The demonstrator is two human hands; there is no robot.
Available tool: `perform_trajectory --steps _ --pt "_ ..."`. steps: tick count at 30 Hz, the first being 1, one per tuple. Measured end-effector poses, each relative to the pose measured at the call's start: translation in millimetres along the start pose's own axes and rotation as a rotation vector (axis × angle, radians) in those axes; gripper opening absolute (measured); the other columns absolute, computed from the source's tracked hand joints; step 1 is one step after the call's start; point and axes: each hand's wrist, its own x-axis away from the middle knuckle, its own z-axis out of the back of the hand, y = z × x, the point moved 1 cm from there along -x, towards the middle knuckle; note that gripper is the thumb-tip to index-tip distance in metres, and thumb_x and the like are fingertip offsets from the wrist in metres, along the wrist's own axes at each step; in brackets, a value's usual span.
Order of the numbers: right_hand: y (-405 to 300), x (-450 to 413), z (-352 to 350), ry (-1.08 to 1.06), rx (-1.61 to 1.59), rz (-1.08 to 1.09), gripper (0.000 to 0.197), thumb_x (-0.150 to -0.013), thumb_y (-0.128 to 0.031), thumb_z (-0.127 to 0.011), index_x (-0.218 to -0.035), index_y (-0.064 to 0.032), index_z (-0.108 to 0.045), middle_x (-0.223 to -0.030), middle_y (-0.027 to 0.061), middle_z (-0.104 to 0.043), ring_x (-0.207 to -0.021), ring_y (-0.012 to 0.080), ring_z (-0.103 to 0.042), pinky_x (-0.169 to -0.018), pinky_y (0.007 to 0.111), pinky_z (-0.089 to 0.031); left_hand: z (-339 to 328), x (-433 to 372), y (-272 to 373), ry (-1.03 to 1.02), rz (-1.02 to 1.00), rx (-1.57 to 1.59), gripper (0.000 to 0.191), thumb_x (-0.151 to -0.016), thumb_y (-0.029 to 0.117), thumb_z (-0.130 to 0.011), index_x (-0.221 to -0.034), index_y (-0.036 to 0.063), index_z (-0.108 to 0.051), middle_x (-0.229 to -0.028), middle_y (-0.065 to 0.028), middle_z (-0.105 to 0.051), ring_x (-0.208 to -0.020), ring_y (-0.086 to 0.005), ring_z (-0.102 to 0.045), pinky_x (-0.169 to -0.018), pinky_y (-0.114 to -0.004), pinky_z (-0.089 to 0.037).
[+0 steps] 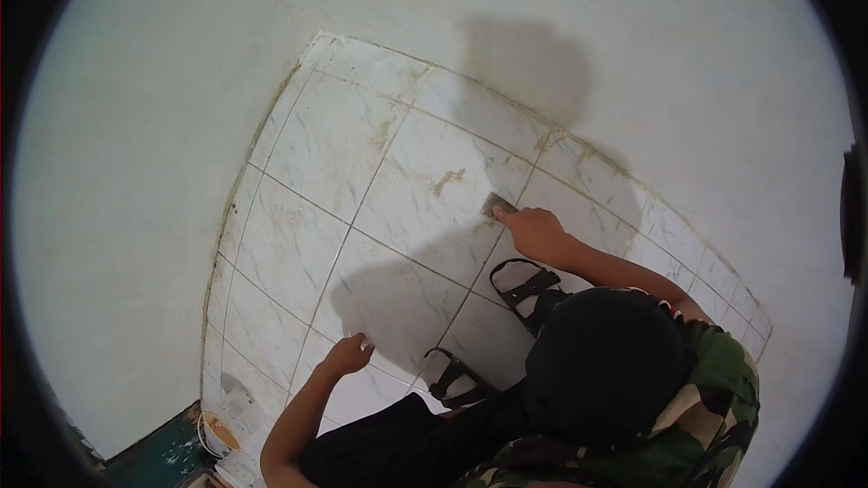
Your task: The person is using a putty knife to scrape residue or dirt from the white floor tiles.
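Note:
My right hand (537,229) grips a flat scraper blade (497,204), with a finger pressed along it. The blade lies on a white marbled floor tile (400,176), close to a grout line. A tan smear of residue (447,181) sticks to the same tile, up and left of the blade. Over the tiles at lower left hangs my left hand (347,355), fingers curled. Something small and pale shows at its fingertips, too small to make out.
A bucket (220,430) with tan contents stands at lower left, beside another white container (237,471) and a dark green panel (156,451). My feet wear black strap sandals (532,288). Plain walls (149,149) meet the floor along stained edges (505,91).

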Motion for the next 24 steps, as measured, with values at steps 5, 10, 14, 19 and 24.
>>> perform_trajectory --steps 5,10,14,19,24 --pt "-4.6 1.5 7.4 0.032 -0.029 -0.019 0.053 -0.091 -0.004 -0.047 -0.144 -0.0066 -0.05 -0.089 0.02 -0.069 -0.083 0.0359 -0.069 -0.069 0.048 -0.055 11.9 -2.3 6.5 0.056 0.025 0.022 0.045 -0.095 0.034 -0.059 -0.117 -0.0055 -0.059 -0.102 -0.0318 -0.069 -0.101 -0.0477 -0.066 -0.091 -0.051 -0.052" --pt "5.5 18.1 3.6 -0.044 0.014 -0.028 0.05 -0.094 -0.006 -0.046 -0.145 -0.0055 -0.049 -0.09 0.0195 -0.069 -0.085 0.0362 -0.069 -0.069 0.049 -0.055 5.9 0.0 8.3 0.059 0.032 0.055 0.044 -0.095 0.034 -0.058 -0.115 -0.0055 -0.059 -0.099 -0.0316 -0.069 -0.099 -0.0477 -0.066 -0.089 -0.052 -0.052" --pt "-5.3 -11.5 -0.5 0.058 0.026 0.027 0.05 -0.094 -0.005 -0.045 -0.144 -0.0046 -0.049 -0.091 0.0191 -0.07 -0.085 0.0362 -0.07 -0.068 0.049 -0.056 -4.8 -3.5 -9.8 -0.006 0.018 -0.018 0.049 -0.096 0.039 -0.056 -0.122 -0.0021 -0.06 -0.103 -0.0291 -0.07 -0.102 -0.0458 -0.066 -0.092 -0.05 -0.052" --pt "-2.7 -11.7 -2.7 0.045 0.022 0.011 0.051 -0.093 -0.005 -0.045 -0.144 -0.0076 -0.05 -0.089 0.0194 -0.07 -0.087 0.0367 -0.069 -0.072 0.05 -0.055 8.4 -5.9 -3.8 0.065 0.026 -0.005 0.049 -0.097 0.037 -0.056 -0.122 -0.0047 -0.059 -0.101 -0.0292 -0.07 -0.101 -0.0464 -0.067 -0.092 -0.051 -0.052" --pt "-1.2 4.3 -8.1 -0.006 -0.017 -0.041 0.064 -0.087 -0.004 -0.049 -0.15 -0.0177 -0.045 -0.091 0.0228 -0.069 -0.084 0.0394 -0.069 -0.072 0.051 -0.055 4.7 0.8 1.2 0.085 0.036 0.035 0.046 -0.096 0.037 -0.056 -0.117 -0.0039 -0.06 -0.102 -0.0305 -0.069 -0.1 -0.0478 -0.066 -0.091 -0.053 -0.051"
